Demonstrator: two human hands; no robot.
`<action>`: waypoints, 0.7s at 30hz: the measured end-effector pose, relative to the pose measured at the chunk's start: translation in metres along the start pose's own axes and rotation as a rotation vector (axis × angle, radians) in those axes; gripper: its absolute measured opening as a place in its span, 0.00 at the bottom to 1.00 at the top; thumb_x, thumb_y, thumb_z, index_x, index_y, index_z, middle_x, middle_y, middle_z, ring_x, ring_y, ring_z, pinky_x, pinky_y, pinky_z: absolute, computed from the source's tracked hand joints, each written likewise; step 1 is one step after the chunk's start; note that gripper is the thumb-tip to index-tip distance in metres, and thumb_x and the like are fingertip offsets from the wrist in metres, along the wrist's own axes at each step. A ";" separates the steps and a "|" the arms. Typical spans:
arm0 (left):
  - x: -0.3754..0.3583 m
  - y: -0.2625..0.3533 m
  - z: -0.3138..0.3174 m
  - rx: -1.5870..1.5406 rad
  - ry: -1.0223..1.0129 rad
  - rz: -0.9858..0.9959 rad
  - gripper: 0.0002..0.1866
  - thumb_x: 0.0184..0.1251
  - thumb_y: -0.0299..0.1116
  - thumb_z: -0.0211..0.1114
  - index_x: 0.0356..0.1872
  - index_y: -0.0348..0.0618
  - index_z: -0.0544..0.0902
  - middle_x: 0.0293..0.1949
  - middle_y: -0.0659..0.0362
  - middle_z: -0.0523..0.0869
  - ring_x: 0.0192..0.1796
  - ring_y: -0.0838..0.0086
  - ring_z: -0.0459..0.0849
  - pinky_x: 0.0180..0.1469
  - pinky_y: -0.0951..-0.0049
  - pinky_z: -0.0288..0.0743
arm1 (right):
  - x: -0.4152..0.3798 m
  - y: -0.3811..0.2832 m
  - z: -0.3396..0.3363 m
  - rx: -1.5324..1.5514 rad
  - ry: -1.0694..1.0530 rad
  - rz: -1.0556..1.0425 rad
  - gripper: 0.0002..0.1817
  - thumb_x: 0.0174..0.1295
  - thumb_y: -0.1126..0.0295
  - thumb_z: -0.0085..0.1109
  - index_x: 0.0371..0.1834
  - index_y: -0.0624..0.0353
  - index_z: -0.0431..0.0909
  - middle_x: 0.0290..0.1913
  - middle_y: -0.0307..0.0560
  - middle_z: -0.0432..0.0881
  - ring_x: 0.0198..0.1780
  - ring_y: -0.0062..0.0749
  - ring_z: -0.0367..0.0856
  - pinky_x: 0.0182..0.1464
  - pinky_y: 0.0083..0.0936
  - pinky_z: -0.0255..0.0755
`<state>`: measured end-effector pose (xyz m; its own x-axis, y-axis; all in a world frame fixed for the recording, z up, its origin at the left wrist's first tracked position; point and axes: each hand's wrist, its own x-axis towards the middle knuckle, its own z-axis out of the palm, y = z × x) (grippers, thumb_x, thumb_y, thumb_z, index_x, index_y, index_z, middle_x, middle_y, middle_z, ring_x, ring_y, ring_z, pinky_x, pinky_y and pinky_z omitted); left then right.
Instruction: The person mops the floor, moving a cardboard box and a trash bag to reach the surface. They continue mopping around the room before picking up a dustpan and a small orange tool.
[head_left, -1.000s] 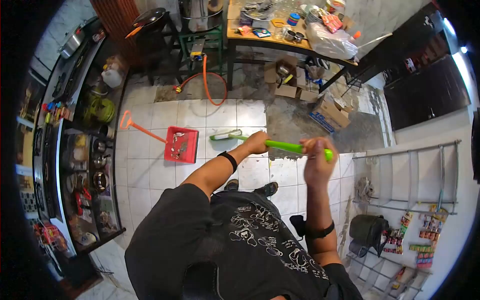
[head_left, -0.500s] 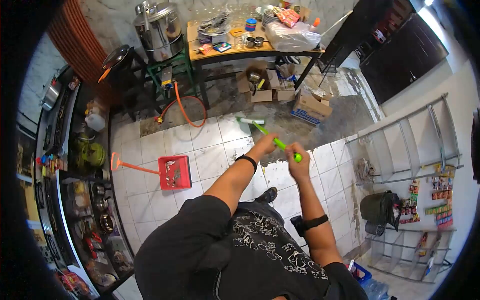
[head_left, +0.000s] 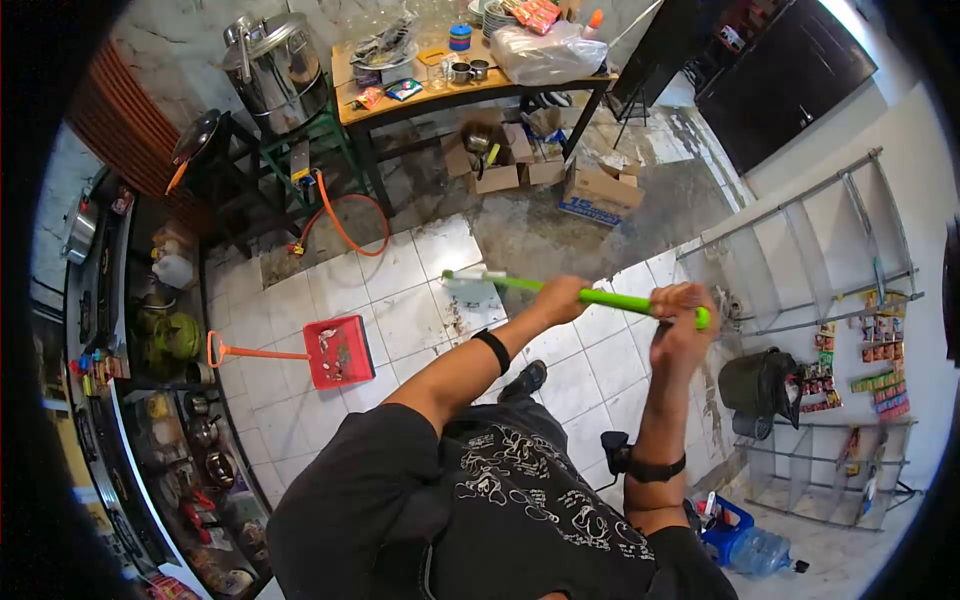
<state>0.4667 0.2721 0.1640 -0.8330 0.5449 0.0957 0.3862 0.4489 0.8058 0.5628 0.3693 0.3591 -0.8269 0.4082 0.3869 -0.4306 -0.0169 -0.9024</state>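
A green-handled broom [head_left: 622,298] lies slantwise across the view, its white and green head [head_left: 473,277] on the white tiles near the dark bare floor patch. My left hand [head_left: 562,300] is closed around the middle of the handle. Near the handle's end, my right hand [head_left: 684,312] is wrapped around it too. To the left, a red dustpan [head_left: 368,345] with a long orange handle [head_left: 262,352] rests on the tiles, holding some debris. My foot in a dark sandal [head_left: 523,380] shows below the broom.
A wooden table [head_left: 425,99] with dishes stands ahead, cardboard boxes [head_left: 604,192] beneath and beside it. An orange hose [head_left: 338,226] runs from a stand holding a large steel pot [head_left: 283,85]. Shelves line the left; a rack [head_left: 800,250] and dark bin [head_left: 757,388] are at right.
The broom head has moved left and nearer, from the dark patch's edge onto the tiles. My right hand has swung right, and the handle now lies flatter across the view.
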 end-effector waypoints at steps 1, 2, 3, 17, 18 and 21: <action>0.008 0.009 0.001 0.006 0.019 0.014 0.07 0.56 0.37 0.61 0.34 0.51 0.85 0.32 0.48 0.84 0.38 0.49 0.81 0.39 0.53 0.74 | 0.005 -0.008 -0.002 0.052 -0.003 -0.061 0.21 0.70 0.65 0.48 0.18 0.61 0.64 0.20 0.41 0.68 0.23 0.24 0.65 0.31 0.23 0.63; 0.017 0.014 0.001 -0.048 0.045 0.044 0.07 0.56 0.37 0.61 0.33 0.49 0.84 0.32 0.48 0.83 0.39 0.49 0.81 0.39 0.53 0.73 | 0.007 -0.007 -0.004 0.045 0.001 -0.051 0.21 0.70 0.65 0.48 0.18 0.61 0.64 0.20 0.41 0.68 0.23 0.24 0.65 0.31 0.23 0.63; 0.028 0.016 0.001 -0.102 0.076 0.073 0.07 0.56 0.36 0.61 0.31 0.48 0.83 0.32 0.47 0.83 0.39 0.49 0.80 0.40 0.53 0.73 | 0.011 -0.004 -0.006 0.038 0.014 -0.074 0.20 0.70 0.66 0.48 0.18 0.62 0.64 0.20 0.42 0.68 0.24 0.24 0.65 0.32 0.23 0.64; 0.018 -0.037 0.052 -0.095 0.070 -0.004 0.12 0.54 0.40 0.67 0.32 0.43 0.78 0.36 0.47 0.81 0.41 0.51 0.79 0.40 0.57 0.72 | 0.005 0.076 -0.012 -0.269 0.116 0.193 0.21 0.69 0.62 0.51 0.18 0.62 0.66 0.19 0.38 0.71 0.24 0.18 0.66 0.31 0.18 0.64; 0.012 -0.022 0.045 -0.137 0.055 -0.011 0.12 0.54 0.40 0.67 0.33 0.44 0.78 0.36 0.48 0.81 0.41 0.51 0.79 0.40 0.57 0.72 | 0.011 0.062 -0.011 -0.232 0.143 0.201 0.21 0.69 0.61 0.51 0.18 0.60 0.65 0.19 0.38 0.68 0.23 0.20 0.66 0.31 0.21 0.65; 0.002 -0.007 0.034 -0.192 -0.012 -0.032 0.12 0.55 0.40 0.67 0.34 0.44 0.80 0.33 0.48 0.81 0.39 0.51 0.80 0.39 0.59 0.72 | 0.017 0.036 -0.007 -0.153 0.167 0.213 0.22 0.69 0.59 0.51 0.18 0.60 0.64 0.17 0.39 0.65 0.22 0.22 0.65 0.31 0.21 0.65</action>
<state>0.4758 0.2939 0.1386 -0.8382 0.5419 0.0621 0.2760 0.3231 0.9052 0.5356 0.3825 0.3320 -0.8161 0.5550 0.1613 -0.1843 0.0146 -0.9828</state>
